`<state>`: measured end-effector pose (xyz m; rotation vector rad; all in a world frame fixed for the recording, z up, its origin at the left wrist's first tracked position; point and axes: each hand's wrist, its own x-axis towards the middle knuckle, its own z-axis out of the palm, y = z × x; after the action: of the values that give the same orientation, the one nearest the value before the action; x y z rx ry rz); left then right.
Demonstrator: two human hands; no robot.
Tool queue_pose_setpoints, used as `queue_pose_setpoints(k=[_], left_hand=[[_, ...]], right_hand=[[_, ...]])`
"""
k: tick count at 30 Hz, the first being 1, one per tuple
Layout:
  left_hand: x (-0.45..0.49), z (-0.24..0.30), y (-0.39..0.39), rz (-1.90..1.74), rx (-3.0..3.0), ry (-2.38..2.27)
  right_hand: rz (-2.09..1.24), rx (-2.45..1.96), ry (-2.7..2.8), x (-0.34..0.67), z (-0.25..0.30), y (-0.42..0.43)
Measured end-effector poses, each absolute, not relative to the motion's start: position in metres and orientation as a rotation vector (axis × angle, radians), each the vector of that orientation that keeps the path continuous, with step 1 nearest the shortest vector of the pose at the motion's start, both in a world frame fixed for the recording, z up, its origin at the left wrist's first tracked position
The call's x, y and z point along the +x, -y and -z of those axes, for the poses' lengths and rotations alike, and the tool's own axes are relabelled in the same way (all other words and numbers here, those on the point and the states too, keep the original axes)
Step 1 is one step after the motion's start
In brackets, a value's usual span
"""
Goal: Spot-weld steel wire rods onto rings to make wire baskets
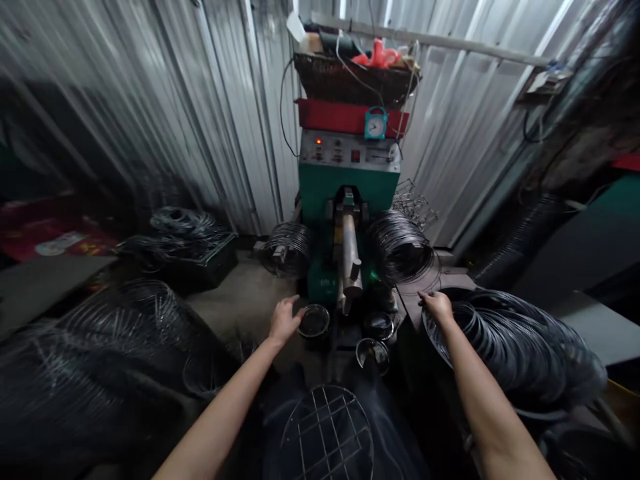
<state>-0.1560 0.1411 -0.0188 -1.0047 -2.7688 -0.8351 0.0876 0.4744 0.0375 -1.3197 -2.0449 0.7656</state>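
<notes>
My left hand [286,321] is open, its fingers and thumb apart, beside a small round dish [314,323] with a shiny rim. My right hand [436,307] is closed in a pinch at the lower edge of a loose wire ring [439,270]. That ring hangs out from a bundle of wire rings [403,247] at the right of a green welding machine [320,183]. Another ring bundle [286,248] hangs on the machine's left side. Across my lap lies a round wire grid [334,430] with crossed bars.
A large stack of wire rings [530,347] stands at my right. Heaped wire pieces [115,333] fill the left side, with a wire coil pile [183,230] behind. Between my hands the machine's metal arm [350,257] juts out above dark dishes [379,327].
</notes>
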Motion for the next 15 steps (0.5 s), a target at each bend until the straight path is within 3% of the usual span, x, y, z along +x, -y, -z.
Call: queue_pose_setpoints(k=[8, 15], left_hand=[[-0.201, 0.011, -0.186, 0.561, -0.904, 2.785], [-0.204, 0.024, -0.176, 0.457, -0.903, 2.758]], right_hand=[[-0.792, -1.124, 1.657, 0.111, -0.048, -0.465], [-0.692, -0.916, 1.594, 0.146, -0.124, -0.396]])
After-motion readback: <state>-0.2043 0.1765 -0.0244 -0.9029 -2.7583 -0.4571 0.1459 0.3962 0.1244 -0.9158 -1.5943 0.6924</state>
